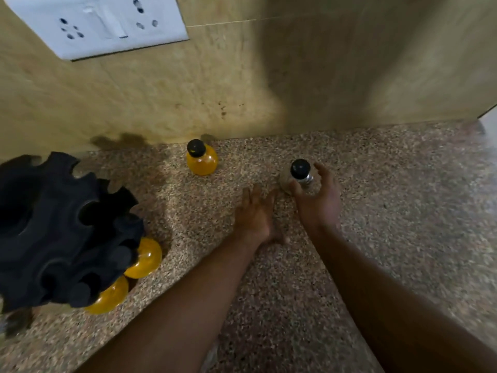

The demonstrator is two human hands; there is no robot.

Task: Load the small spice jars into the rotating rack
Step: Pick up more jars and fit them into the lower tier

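Note:
A black rotating rack (61, 232) with notched tiers stands at the left; two yellow jars (144, 258) hang in its lower slots. Another yellow spice jar (202, 158) with a black cap stands upright near the wall. My right hand (318, 196) is closed around a clear jar (301, 173) with a black cap and brownish contents, upright on the speckled counter. My left hand (254, 214) lies just left of it, fingers spread, palm down, holding nothing.
The speckled granite counter (376, 211) runs to a beige tiled wall (242, 76) at the back. A white switch and socket plate (102, 22) is on the wall at upper left.

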